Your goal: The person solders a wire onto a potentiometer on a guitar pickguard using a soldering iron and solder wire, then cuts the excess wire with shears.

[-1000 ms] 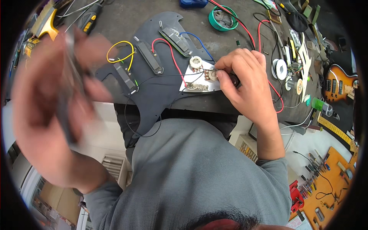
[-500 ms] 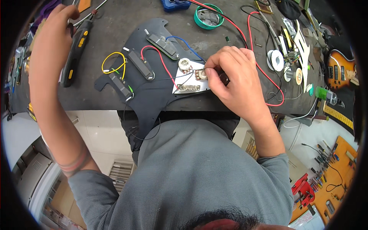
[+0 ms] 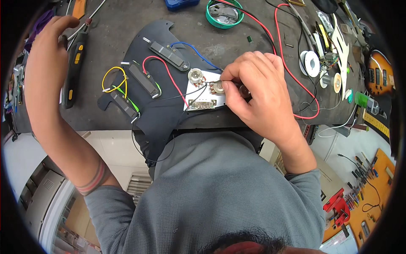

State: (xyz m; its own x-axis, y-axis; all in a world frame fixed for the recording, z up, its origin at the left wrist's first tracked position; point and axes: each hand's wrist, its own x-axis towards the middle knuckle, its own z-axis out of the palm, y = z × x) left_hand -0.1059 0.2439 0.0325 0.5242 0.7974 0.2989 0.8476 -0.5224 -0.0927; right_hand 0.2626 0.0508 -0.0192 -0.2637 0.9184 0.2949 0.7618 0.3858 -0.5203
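Note:
A dark guitar pickguard (image 3: 165, 112) lies wiring side up at the table's front edge, its lower horn hanging over. Three pickups sit on it, including the middle pickup (image 3: 144, 79); yellow, red and blue wires run from them. On its white plate (image 3: 189, 95) are a round potentiometer (image 3: 195, 76) and a slotted metal switch (image 3: 201, 104). My right hand (image 3: 260, 91) is closed, thumb and forefinger pinching a thin black wire (image 3: 201, 89) over a second potentiometer. At the far left, my left hand (image 3: 48, 51) is raised, fingers curved and apart, with nothing visible in it, beside a black-and-yellow tool (image 3: 75, 70).
A green round dish (image 3: 224, 24) with metal parts and a blue box (image 3: 181, 4) stand at the back. Red and black cables cross the right side near a white spool (image 3: 310, 63). A sunburst guitar body (image 3: 377, 73) is at far right. A tool board (image 3: 368, 186) stands lower right.
My left hand has moved slightly left and nearer. The view has shifted a little, so the pickguard appears further left. My right hand keeps its pinch on the wire.

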